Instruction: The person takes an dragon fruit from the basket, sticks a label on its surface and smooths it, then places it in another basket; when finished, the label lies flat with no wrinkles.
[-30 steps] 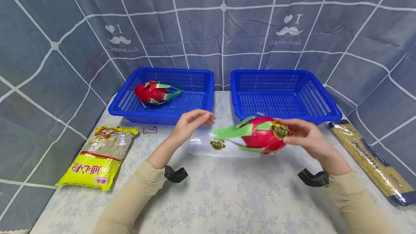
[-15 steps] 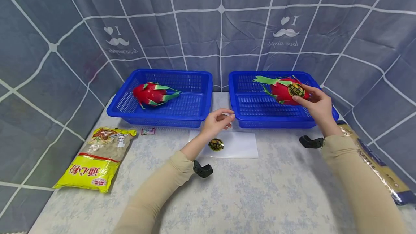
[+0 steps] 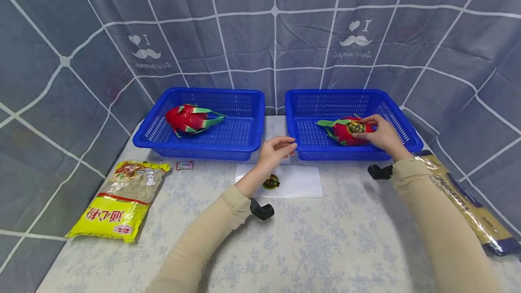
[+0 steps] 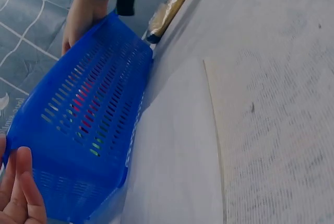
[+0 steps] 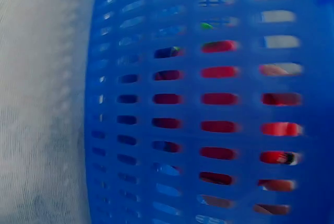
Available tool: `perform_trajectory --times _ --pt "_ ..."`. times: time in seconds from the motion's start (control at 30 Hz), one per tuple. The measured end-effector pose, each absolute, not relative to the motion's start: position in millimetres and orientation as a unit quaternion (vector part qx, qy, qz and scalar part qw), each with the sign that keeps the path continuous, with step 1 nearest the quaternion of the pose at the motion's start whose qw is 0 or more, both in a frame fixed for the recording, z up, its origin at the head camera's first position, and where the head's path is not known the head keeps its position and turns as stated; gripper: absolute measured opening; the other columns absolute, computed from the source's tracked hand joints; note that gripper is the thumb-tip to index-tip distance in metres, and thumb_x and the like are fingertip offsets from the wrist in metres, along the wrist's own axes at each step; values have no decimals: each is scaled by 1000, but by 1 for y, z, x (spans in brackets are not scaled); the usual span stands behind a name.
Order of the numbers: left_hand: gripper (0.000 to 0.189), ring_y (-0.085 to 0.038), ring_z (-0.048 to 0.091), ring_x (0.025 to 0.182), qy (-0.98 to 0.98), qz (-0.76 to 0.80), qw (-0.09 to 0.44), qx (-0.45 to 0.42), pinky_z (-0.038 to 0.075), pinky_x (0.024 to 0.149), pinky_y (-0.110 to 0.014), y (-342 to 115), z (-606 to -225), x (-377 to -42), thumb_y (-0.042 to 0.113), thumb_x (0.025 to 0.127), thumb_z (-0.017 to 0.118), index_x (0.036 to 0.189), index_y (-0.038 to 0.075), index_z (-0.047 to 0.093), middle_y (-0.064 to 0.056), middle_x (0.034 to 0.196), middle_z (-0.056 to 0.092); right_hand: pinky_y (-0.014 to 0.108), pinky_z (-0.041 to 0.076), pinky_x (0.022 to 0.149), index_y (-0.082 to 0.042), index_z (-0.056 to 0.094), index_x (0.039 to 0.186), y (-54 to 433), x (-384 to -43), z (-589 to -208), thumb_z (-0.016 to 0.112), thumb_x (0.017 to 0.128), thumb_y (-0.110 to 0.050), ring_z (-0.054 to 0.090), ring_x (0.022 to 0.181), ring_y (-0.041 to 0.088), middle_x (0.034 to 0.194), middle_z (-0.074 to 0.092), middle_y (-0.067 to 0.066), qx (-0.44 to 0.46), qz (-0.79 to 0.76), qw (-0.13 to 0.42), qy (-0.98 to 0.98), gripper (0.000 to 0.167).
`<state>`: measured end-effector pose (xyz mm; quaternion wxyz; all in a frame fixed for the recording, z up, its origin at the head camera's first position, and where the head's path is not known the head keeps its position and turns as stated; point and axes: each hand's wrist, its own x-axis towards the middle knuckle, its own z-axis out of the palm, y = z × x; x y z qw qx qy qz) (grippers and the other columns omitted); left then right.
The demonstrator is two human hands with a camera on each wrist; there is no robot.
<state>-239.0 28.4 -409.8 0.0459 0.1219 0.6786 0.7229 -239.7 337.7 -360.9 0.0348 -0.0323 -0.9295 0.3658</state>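
Observation:
In the head view a red dragon fruit with green scales and a round black-and-gold sticker lies low in the right blue basket. My right hand grips its right end, thumb on the near side and fingers over the top. At that basket's front left corner, my left hand pinches the rim; the left wrist view shows its fingers against the corner. Through the slots of the basket wall in the right wrist view, red patches of the fruit show. Its underside is hidden.
Another dragon fruit lies in the left blue basket. A white sheet with a round sticker lies in front. A yellow pasta bag and small pink packet are left, a spaghetti pack right.
My right hand has carried the dragon fruit from above the sheet back into the right basket and lowered it. My left hand has moved right to that basket's corner.

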Motion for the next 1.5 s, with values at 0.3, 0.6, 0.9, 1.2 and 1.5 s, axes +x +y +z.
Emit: perform_trajectory --times 0.3,0.6,0.9,1.2,1.5 --pt "23 -14 64 67 685 719 51 105 52 75 -45 32 -407 -236 6 87 66 108 -3 65 -7 84 67 58 34 94 7 42 121 334 -239 -367 77 77 -39 42 112 46 123 45 32 -19 311 31 -950 72" --pt "26 -35 64 83 683 724 34 86 52 76 -44 31 -407 -239 7 89 63 113 -3 64 -12 94 68 56 39 88 6 43 120 327 -238 -362 49 89 -59 44 109 44 125 45 30 -53 315 25 -947 72" --pt "23 -14 64 67 721 684 24 109 54 65 -30 19 -397 -229 10 91 61 110 -4 64 -17 94 68 51 43 68 6 46 118 315 -235 -358 44 92 -56 53 91 43 114 51 31 -99 229 62 -966 68" --pt "29 -27 65 87 760 590 117 246 53 75 -35 -45 -327 -215 15 93 59 115 -4 61 -18 106 65 36 48 86 0 61 110 260 -226 -339 61 92 -26 58 105 25 116 59 15 -33 393 308 -866 32" --pt "13 -15 65 77 670 725 33 156 53 74 -27 -130 -285 -273 6 93 58 103 6 66 -2 90 68 26 54 69 8 54 112 183 -206 -333 62 91 -12 65 77 7 100 63 22 110 611 86 -779 30"
